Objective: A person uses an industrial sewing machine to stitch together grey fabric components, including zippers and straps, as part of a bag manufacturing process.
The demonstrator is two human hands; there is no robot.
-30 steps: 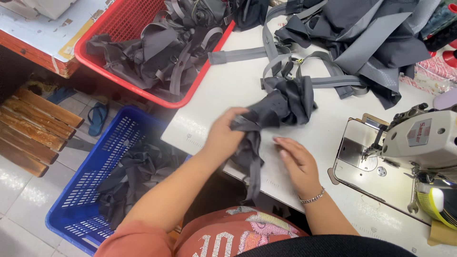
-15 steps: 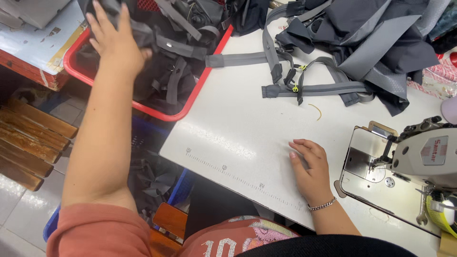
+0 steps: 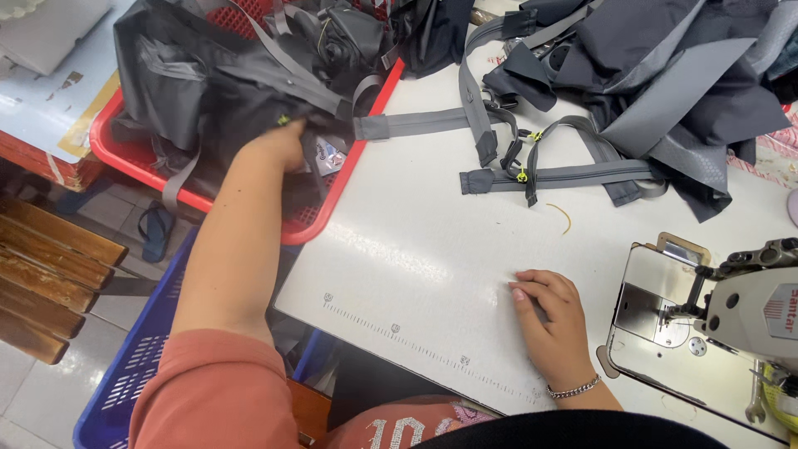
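Left hand [image 3: 278, 143] reaching to 10 o'clock into red basket [image 3: 125, 166], fingers curled down into dark grey fabric piece [image 3: 224, 91] lying on top of the pile; looks like a grasp on that fabric, fingertips buried in the cloth so exact closure hard to tell. Small printed tag [image 3: 330, 158] just beside that hand at its 3 o'clock. Basket overhanging left edge of white table [image 3: 399, 249], packed with dark bag parts and grey straps. Grey strap [image 3: 416, 123] running from basket rim at 3 o'clock out across table. Right hand [image 3: 553, 320] at 5 o'clock of table centre, resting palm-down on bare tabletop, fingers loosely bent and together, holding nothing, touching only the table surface. Silver bracelet [image 3: 573, 387] on that wrist. Sewing machine [image 3: 740, 316] just beside right hand at 3 o'clock, apart from it. Pile of grey fabric with zipper strips [image 3: 573, 175] at 12 o'clock of right hand, well apart. Short yellow thread [image 3: 564, 216] on table between pile and right hand. Blue crate [image 3: 133, 374] on floor at 7 o'clock, under left forearm. Wooden slats [image 3: 50, 274] at 9 o'clock
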